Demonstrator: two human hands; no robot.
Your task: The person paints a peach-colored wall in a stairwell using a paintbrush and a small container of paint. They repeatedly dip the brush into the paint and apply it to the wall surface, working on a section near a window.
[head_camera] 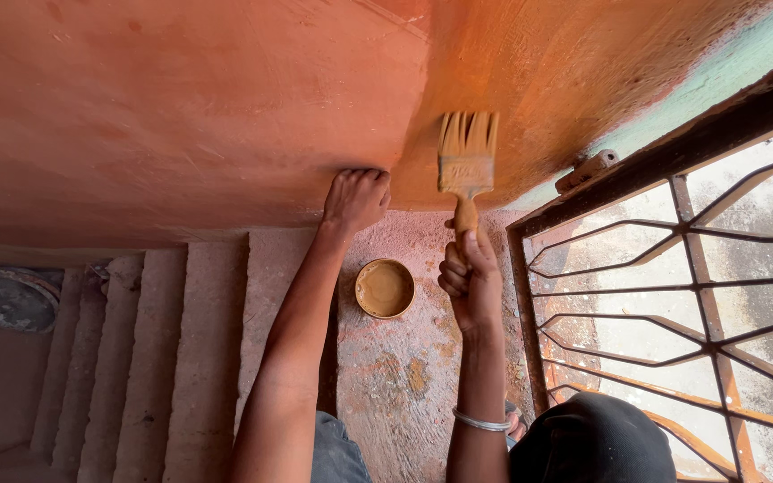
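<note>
Here right grip (pixel 469 279) clasps paintbrush (pixel 467 161).

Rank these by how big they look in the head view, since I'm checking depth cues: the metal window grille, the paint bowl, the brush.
1. Metal window grille, by far the largest.
2 and 3. Paint bowl and brush look about alike; the brush, in the right hand, may be nearer the camera, so I won't rank them.

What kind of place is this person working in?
Probably a house stair landing under repainting: concrete steps run down at left, a rusty metal window grille stands at right, and the orange wall looks freshly brushed.
</note>
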